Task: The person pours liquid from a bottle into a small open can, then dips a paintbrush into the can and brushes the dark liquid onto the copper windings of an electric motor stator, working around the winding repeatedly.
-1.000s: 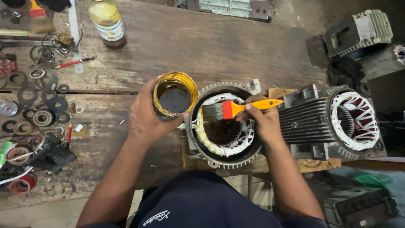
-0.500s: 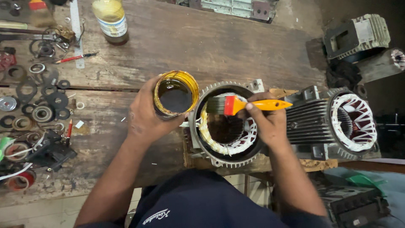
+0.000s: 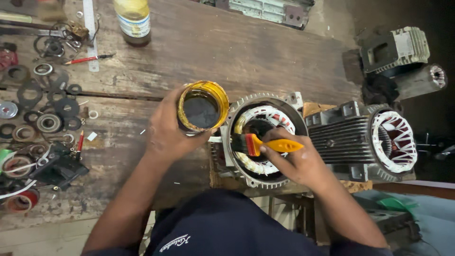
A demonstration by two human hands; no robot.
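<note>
Brush (image 3: 265, 143) had dropped from the rim of the open stator housing (image 3: 263, 138) down onto its windings since a second earlier; coating underway. Right hand (image 3: 298, 161) was clamped on the orange handle. Left hand (image 3: 168, 130) gripped the yellow tin (image 3: 203, 106), just beside the housing on the table (image 3: 213, 47).

We now see the paintbrush (image 3: 265, 143) lower inside the upright motor stator (image 3: 263, 140): earlier its bristles lie across the bore near twelve o'clock, and now they sit near nine o'clock, on the white winding ring at the bore's edge. The orange handle points toward three o'clock, more level than before. Our right hand (image 3: 297, 160) has dropped toward five o'clock of the stator with it. The yellow tin (image 3: 203, 107) in our left hand (image 3: 167, 132) sits slightly closer to the stator rim, at about ten o'clock.
</note>
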